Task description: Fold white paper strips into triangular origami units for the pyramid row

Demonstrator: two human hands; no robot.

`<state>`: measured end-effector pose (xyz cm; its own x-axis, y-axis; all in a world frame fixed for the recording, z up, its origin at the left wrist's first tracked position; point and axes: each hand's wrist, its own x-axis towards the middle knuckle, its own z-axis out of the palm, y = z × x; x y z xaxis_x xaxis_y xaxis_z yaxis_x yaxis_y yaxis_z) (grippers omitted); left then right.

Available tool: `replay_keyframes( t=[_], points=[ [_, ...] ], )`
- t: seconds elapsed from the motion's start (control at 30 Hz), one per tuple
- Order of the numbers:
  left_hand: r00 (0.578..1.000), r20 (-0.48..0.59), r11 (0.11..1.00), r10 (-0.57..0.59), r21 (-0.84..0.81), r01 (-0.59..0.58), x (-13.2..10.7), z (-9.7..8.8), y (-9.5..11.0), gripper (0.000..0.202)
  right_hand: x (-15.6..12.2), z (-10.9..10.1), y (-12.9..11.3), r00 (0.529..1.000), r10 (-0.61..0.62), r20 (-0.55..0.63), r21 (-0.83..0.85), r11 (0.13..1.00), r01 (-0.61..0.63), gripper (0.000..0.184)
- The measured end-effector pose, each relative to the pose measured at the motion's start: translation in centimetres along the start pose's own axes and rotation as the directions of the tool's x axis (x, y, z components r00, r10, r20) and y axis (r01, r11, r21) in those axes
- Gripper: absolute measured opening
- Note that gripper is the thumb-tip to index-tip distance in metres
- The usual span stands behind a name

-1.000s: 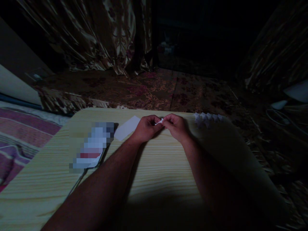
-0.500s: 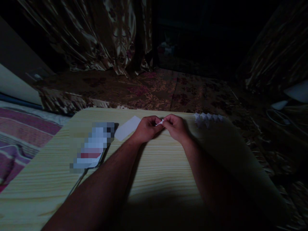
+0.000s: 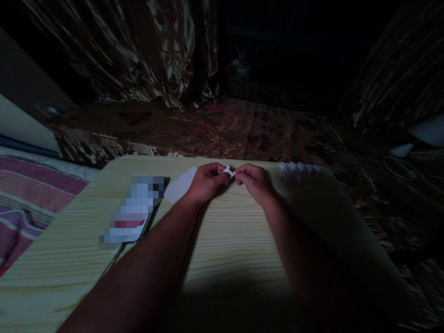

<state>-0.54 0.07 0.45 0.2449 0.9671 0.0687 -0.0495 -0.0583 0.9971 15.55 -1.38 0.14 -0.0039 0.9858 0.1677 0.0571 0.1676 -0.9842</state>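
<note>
Between my two hands is a small folded piece of white paper (image 3: 228, 171) with pointed corners. My left hand (image 3: 207, 183) pinches its left part between thumb and fingers. At its right tip, the thumb and forefinger of my right hand (image 3: 254, 181) are closed on the paper. Both hands are above the far part of the wooden table (image 3: 239, 236). A flat white sheet of paper (image 3: 179, 186) lies just left of my left hand, partly covered by it. Several small folded white paper shapes (image 3: 301, 168) stand in rows to the right of my right hand.
A phone (image 3: 138, 208) with a blurred screen and a cable lies on the table's left side. Striped bedding (image 3: 34, 185) borders the table on the left. Beyond the far edge are a patterned cloth-covered ledge (image 3: 208, 127) and curtains (image 3: 166, 46). The right side is dark.
My hands have moved slightly apart, with the left hand shifted a little left. More of the folded paper shows between the fingers, its points now spread up and down.
</note>
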Motion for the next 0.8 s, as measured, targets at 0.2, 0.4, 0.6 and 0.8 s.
replay_keyframes(
  t=[0.2, 0.4, 0.6, 0.8],
  points=[
    [1.000, 0.005, 1.000, -0.003, -0.008, 0.003, -0.05, 0.04, 0.00, 0.026, -0.07, 0.15, 0.01, 1.000, -0.009, 0.022, -0.039, 0.999, 0.009, 0.011],
    [1.000, 0.019, 1.000, 0.004, 0.021, -0.005, -0.01, 0.00, -0.08, 0.025, -0.04, 0.15, -0.03, 1.000, -0.019, 0.007, -0.069, 0.997, 0.020, 0.010],
    [1.000, 0.020, 1.000, -0.001, 0.027, 0.000, -0.06, 0.09, -0.18, 0.024, 0.01, 0.16, 0.35, 0.999, -0.045, 0.012, -0.079, 0.996, 0.046, 0.009],
    [1.000, 0.025, 1.000, 0.003, 0.019, -0.004, -0.12, 0.21, -0.06, 0.024, 0.01, 0.24, 0.37, 0.998, -0.056, 0.000, -0.104, 0.993, 0.056, 0.010]
  ],
)
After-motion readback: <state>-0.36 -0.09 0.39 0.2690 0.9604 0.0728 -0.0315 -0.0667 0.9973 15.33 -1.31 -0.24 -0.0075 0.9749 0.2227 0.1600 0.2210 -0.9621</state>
